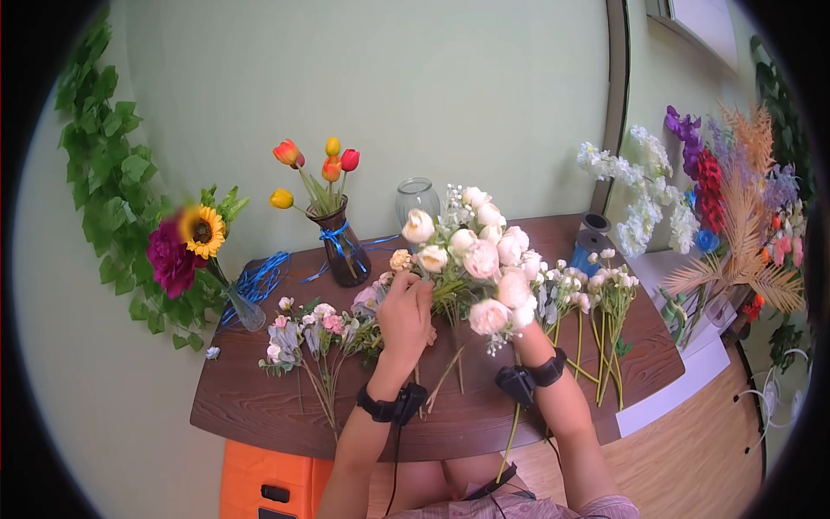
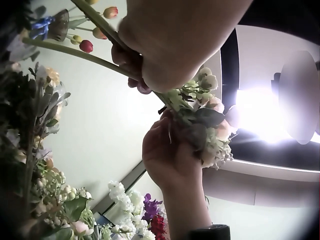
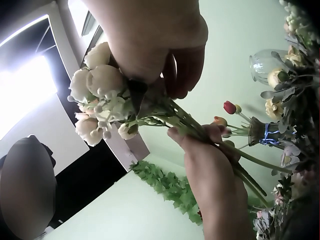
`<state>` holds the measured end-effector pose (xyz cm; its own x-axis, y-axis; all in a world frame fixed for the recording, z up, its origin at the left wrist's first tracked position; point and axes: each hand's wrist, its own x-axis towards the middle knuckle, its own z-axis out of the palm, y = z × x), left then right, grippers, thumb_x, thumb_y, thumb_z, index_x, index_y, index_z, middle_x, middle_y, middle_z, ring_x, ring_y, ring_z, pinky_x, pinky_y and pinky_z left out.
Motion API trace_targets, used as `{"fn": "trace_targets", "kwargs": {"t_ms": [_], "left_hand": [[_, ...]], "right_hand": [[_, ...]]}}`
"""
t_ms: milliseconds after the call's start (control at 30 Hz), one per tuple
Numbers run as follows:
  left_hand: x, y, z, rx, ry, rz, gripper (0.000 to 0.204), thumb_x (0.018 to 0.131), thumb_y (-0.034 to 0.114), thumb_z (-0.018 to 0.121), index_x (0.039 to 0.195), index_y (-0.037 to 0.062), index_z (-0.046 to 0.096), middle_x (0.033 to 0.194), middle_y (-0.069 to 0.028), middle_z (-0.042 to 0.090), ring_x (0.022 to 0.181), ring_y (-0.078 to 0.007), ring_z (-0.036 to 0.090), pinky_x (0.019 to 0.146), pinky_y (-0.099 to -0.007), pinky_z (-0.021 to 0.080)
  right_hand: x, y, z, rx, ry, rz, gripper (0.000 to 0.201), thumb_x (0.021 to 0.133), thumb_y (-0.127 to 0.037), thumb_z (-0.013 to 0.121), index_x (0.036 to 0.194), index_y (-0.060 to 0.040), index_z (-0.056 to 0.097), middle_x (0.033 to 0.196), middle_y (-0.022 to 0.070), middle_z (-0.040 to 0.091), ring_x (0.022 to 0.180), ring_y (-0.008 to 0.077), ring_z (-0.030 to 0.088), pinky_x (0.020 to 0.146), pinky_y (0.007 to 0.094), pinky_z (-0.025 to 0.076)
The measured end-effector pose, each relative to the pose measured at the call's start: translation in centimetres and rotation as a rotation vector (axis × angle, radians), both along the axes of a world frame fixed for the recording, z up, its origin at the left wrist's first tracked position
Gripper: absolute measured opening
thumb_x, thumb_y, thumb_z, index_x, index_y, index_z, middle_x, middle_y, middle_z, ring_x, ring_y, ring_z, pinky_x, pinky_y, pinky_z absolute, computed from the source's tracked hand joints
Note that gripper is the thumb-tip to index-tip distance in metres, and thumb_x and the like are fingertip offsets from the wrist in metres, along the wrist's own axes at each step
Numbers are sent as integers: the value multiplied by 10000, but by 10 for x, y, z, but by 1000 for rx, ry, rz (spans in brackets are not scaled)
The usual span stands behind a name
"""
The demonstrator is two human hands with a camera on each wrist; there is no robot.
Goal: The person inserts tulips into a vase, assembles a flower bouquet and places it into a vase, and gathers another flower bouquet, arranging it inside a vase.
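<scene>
A bouquet of cream and pale pink flowers (image 1: 481, 259) is held up over the table's middle. My left hand (image 1: 405, 318) grips its green stems (image 3: 187, 122); in the right wrist view the left hand's fingers (image 3: 215, 165) wrap round them. My right hand (image 2: 175, 155) holds the bouquet higher, just under the blooms (image 2: 217, 142), its fingers curled at the stems. In the head view the blooms hide most of the right hand (image 1: 531, 341). A dark leaf (image 3: 137, 92) shows beside the right hand.
Pink and white flower sprays (image 1: 324, 324) lie left on the brown table (image 1: 259, 406), white ones (image 1: 609, 290) right. Behind stand a tulip vase (image 1: 347, 255), a glass jar (image 1: 417, 195) and blue ribbon (image 1: 259, 281). A sunflower vase (image 1: 246, 310) is at left.
</scene>
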<state>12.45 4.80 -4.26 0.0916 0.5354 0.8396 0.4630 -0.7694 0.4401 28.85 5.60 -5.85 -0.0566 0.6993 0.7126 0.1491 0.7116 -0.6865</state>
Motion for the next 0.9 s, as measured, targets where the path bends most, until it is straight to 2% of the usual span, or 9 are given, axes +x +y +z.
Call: {"fn": "trace_targets", "kwargs": {"t_ms": [133,200,333,500,567,700,733,833,900], "left_hand": [[2,13,-3,306,22,38,286,878,146,415,681,-49,484,659,-150,483,557,-307,477,523,-356,374],[1,7,-8,-65,-68,-137,352,895,196,423,640,-31,508,593,-124,490,503,-281,487,474,-357,369],[6,-1,-13,-209,-171,-247,384,907,171,360,581,-10,452,448,-101,425,400,-221,453,429,-327,338],[8,5,-22,-139,-199,-321,421,921,216,348,586,-15,454,438,-63,434,390,-145,456,403,-297,338],[8,5,-25,-260,-252,-352,486,938,292,316,585,-10,456,429,-43,426,368,-120,449,370,-272,326],[10,-2,-15,-216,-260,-278,536,941,355,283,588,-5,462,432,-33,430,357,-100,448,351,-251,323],[9,-2,-14,-274,-276,-291,546,941,367,272,598,-9,468,430,-38,428,363,-102,450,358,-255,329],[7,-1,-18,-391,-309,-362,493,931,363,293,663,-19,453,526,-93,480,471,-134,479,436,-291,352],[7,-2,-17,-449,-327,-420,436,921,346,324,718,-24,432,624,-144,534,573,-163,505,506,-323,369]], "right_hand": [[2,2,2,-54,29,51,310,744,-148,608,1021,-22,544,889,98,607,735,173,577,689,315,463],[1,-3,-3,-81,44,77,310,744,-148,608,1020,-21,545,890,98,606,738,174,577,691,315,463],[16,-22,-22,-138,78,127,310,743,-148,608,1018,-21,546,892,100,606,743,174,576,695,315,463],[10,-14,-13,-197,128,186,309,742,-148,608,1017,-19,547,895,101,605,750,174,576,699,316,462],[8,-12,-11,-219,147,211,309,742,-148,608,1016,-19,547,896,102,605,753,174,576,701,316,462],[3,-44,-22,-267,179,264,309,741,-148,608,1015,-18,548,898,104,604,758,174,576,705,317,461],[-11,-49,-5,41,-241,-18,283,776,-133,572,1035,-21,545,944,101,602,837,170,563,759,313,449],[-10,-36,-6,-32,-428,-34,456,760,-181,664,1144,-26,473,1084,83,536,971,160,512,840,276,423],[-20,-40,4,-62,-349,-9,370,774,-145,626,1110,-33,519,1041,90,567,931,169,532,828,292,422]]}}
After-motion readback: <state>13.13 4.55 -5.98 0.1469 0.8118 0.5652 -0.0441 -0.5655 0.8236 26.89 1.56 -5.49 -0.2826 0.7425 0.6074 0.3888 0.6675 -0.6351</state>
